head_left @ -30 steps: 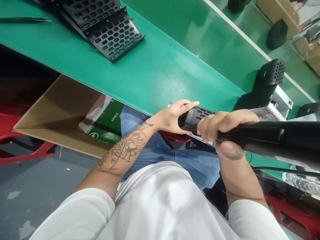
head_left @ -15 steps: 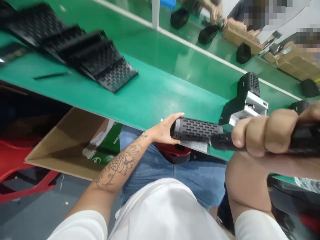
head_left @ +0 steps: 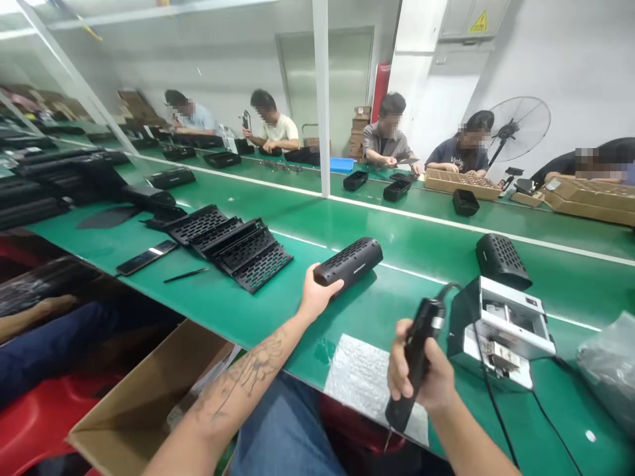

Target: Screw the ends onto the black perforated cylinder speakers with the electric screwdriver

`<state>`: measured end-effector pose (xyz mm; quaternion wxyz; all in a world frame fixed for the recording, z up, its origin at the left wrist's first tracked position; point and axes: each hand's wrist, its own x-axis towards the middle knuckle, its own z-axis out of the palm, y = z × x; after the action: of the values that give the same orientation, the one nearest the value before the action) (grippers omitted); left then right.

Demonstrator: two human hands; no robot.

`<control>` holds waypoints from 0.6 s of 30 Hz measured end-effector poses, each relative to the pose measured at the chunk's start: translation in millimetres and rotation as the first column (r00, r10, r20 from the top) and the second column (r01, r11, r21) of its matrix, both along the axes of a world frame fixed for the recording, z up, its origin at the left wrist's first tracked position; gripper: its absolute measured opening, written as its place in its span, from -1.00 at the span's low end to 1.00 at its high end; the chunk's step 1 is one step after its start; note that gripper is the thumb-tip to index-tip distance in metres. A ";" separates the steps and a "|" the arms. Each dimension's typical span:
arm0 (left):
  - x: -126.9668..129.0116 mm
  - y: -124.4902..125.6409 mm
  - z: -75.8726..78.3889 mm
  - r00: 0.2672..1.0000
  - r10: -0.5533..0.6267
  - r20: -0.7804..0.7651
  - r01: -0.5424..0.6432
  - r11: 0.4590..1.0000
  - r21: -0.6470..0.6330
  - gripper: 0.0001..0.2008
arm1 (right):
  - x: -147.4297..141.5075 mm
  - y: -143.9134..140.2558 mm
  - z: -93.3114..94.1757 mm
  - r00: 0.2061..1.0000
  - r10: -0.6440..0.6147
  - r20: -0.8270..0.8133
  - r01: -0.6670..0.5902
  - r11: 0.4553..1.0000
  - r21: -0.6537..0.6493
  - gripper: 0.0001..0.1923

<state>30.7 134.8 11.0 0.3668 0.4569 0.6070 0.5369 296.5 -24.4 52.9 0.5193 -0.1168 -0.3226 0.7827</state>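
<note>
My left hand (head_left: 317,291) is wrapped round the near end of a black perforated speaker housing (head_left: 354,261), which is over the green bench with lettering on its side. In my right hand (head_left: 421,370) is a black electric screwdriver (head_left: 419,357), held nearly upright, its thin bit pointing down and a cable leaving its top. Below it a silvery wrapped pad (head_left: 354,370) lies at the bench edge. Right of the screwdriver stands a white and black screw feeder (head_left: 516,324), and another black housing (head_left: 503,260) sits behind it.
Several perforated black panels (head_left: 238,248) lie left of my left hand, near a phone (head_left: 147,257) and a thin black tool (head_left: 186,275). A cardboard box (head_left: 133,396) is below the bench edge. Cables hang by the feeder, beside a plastic bag (head_left: 610,357). People work across the bench.
My left hand has carried the housing away from my lap, out over the bench. My right hand has dropped lower and farther from the camera with the screwdriver. The view has tilted up.
</note>
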 end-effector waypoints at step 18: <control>212.3 135.0 5.2 0.965 -0.153 -0.212 0.144 0.988 -0.057 0.21 | 6.4 47.0 -85.5 0.987 -0.117 -0.109 0.076 0.941 -0.328 -0.56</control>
<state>243.0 269.8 16.2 0.3476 0.5490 0.6181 0.4425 302.9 22.6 -32.5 0.5505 -0.1658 -0.1501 0.8044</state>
